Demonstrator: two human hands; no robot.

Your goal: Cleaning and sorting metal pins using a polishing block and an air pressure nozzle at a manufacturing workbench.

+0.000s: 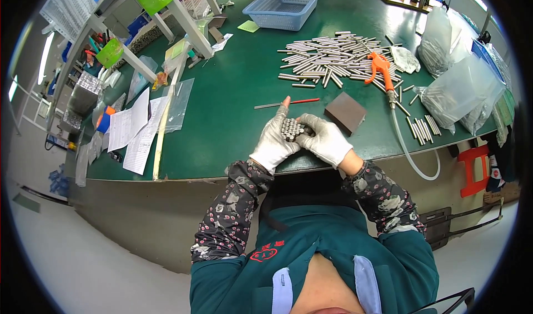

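Between my two white-gloved hands I hold a tight bundle of metal pins (291, 129), their round ends facing up. My left hand (272, 142) wraps the bundle from the left, its bare thumb tip pointing away from me. From the right my right hand (325, 139) closes on the same bundle, fingers curled against its side. Just beyond the hands lies a thin file with a red handle (302, 101). A dark brown block (345, 113) rests right of my right hand. Farther off spreads a large loose heap of metal pins (327, 59).
An orange air gun (380, 70) with a clear hose (401, 142) lies against the heap. Several pins (424, 129) sit apart near the right edge. Plastic bags (461, 92) stand at the right, a blue basket (284, 6) at the back, papers (133, 128) at the left.
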